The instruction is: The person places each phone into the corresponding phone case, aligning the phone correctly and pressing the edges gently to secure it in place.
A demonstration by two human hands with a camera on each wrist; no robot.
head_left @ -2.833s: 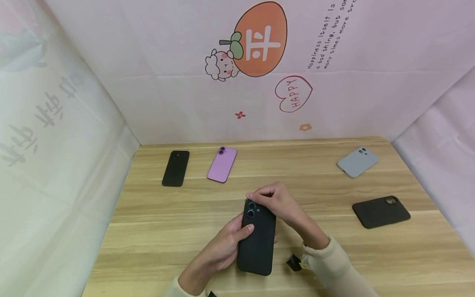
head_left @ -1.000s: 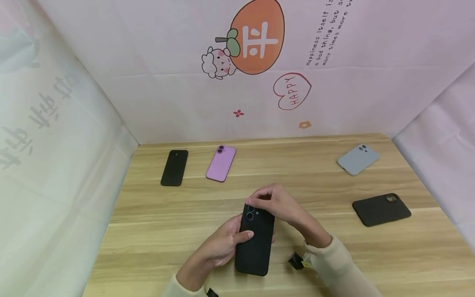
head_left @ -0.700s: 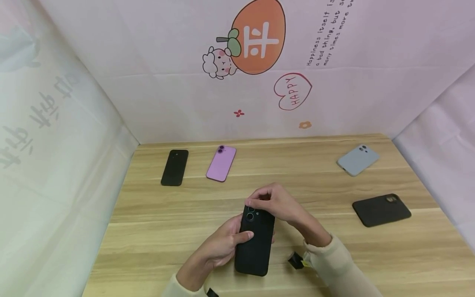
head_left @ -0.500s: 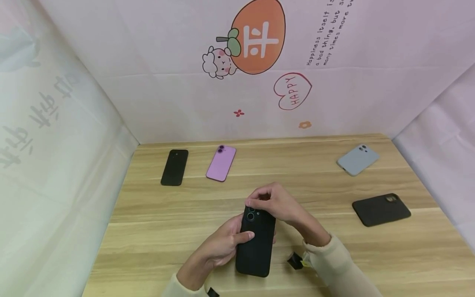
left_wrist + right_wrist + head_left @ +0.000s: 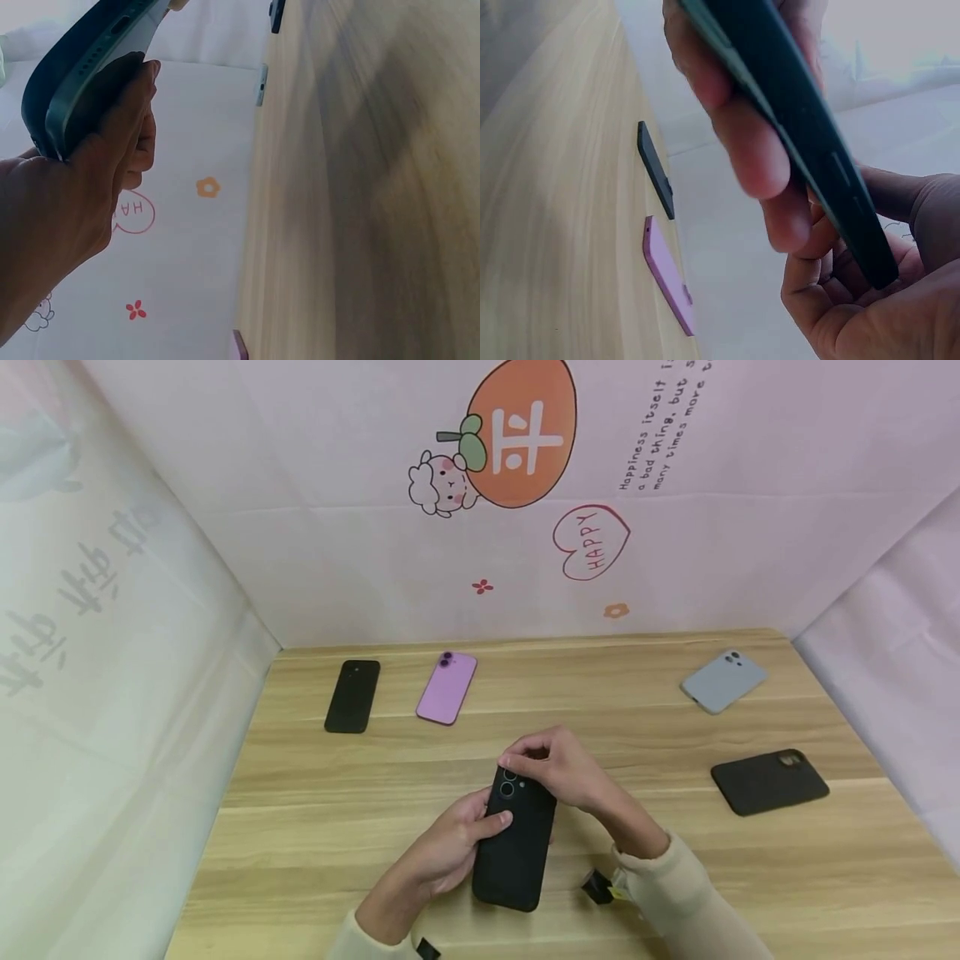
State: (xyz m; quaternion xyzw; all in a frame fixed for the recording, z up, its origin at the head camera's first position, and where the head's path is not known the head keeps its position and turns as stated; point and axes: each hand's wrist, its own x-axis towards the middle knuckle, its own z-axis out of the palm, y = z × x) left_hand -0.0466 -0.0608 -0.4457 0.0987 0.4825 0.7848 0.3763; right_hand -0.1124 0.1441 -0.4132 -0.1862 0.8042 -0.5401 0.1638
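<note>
A black-backed phone [image 5: 513,864], apparently in a black case, is held tilted above the table, its two ringed camera lenses facing up. My left hand [image 5: 452,841] grips its lower half, thumb across the back and fingers beneath. At the top end my right hand [image 5: 561,770] pinches the edge beside the lenses, partly covering the upper one. From the left wrist, the bottom edge of the phone [image 5: 79,82] shows a port and speaker holes. The right wrist view has the phone's side [image 5: 802,135] with a button; a thin seam runs along it.
On the wooden table [image 5: 315,827] lie a black phone [image 5: 352,696] and a purple phone [image 5: 447,688] at back left. To the right are a pale blue-grey phone or case [image 5: 723,682] and a black phone case [image 5: 770,782] with a camera cutout. Printed cloth [image 5: 360,568] hangs behind.
My left thumb has shifted up the phone's back towards the lenses. The phone has risen slightly in view, and my right fingertips stay at its top edge.
</note>
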